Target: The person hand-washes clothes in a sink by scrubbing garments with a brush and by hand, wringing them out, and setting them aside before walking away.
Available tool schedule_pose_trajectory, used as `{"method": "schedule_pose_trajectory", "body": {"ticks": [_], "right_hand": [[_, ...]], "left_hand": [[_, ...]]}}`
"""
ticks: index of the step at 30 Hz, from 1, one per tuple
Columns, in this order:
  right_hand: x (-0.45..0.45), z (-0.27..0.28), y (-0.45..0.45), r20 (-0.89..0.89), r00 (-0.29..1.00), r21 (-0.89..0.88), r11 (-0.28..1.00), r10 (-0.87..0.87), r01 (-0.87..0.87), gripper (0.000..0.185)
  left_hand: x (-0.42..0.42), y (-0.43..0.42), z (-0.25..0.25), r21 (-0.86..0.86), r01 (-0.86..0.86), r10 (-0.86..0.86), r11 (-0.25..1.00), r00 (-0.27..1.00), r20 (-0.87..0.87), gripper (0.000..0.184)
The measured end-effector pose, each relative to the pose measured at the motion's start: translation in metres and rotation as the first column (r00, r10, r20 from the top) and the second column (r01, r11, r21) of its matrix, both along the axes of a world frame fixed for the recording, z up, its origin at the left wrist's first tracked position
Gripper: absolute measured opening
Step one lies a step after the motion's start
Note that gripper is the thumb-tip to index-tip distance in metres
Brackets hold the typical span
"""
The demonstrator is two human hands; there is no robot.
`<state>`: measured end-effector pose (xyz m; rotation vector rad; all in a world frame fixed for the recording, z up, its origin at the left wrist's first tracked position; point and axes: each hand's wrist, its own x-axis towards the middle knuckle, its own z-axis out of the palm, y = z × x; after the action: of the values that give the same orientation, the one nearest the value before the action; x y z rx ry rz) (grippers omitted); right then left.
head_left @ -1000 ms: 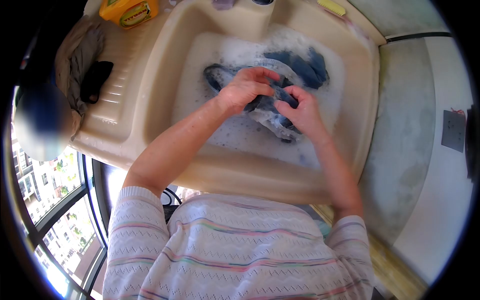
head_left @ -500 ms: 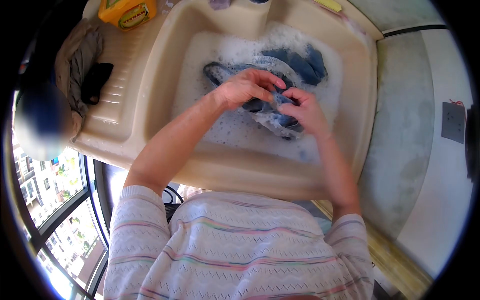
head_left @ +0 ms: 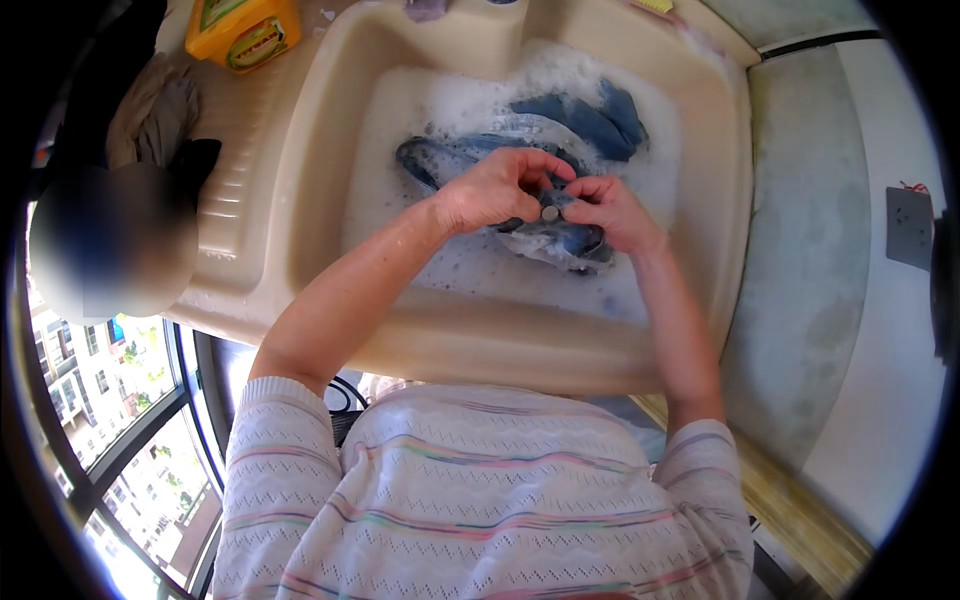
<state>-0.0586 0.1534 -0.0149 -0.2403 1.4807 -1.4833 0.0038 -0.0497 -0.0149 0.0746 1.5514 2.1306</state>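
Observation:
Wet blue jeans (head_left: 580, 125) lie bunched in soapy water inside a beige laundry sink (head_left: 460, 345). My left hand (head_left: 500, 188) pinches the denim from the left, thumb and fingers curled on it. Close beside it, my right hand (head_left: 615, 213) grips the same part from the right. Between the thumbs shows a round metal button (head_left: 550, 213) on the fabric. White suds cling to the folds below my hands, and part of the jeans is hidden under foam.
A ribbed washboard surface (head_left: 235, 180) adjoins the sink on the left, with a yellow container (head_left: 245, 35) behind it. Grey-brown cloth (head_left: 155, 110) and a black item lie at far left. A yellow-green object (head_left: 655, 5) rests on the back rim. A wall stands right.
Both hands have shifted slightly downward on the denim, and the metal button now shows between the thumbs. The view has tilted a little, so the sink sits slightly further left and higher.

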Motion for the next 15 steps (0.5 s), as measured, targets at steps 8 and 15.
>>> {"method": "schedule_pose_trajectory", "body": {"ticks": [8,15], "right_hand": [[0.012,-0.004,-0.002,-0.072,0.995,0.096,0.992,-0.072,0.079,0.016],[0.021,-0.022,0.008,-0.221,0.975,0.163,0.986,0.003,0.034,0.023]], "left_hand": [[0.001,0.005,-0.006,0.076,0.044,-0.044,0.996,0.999,-0.001,0.049],[0.003,0.007,-0.006,0.004,0.111,-0.111,0.994,0.994,0.022,0.05]]}}
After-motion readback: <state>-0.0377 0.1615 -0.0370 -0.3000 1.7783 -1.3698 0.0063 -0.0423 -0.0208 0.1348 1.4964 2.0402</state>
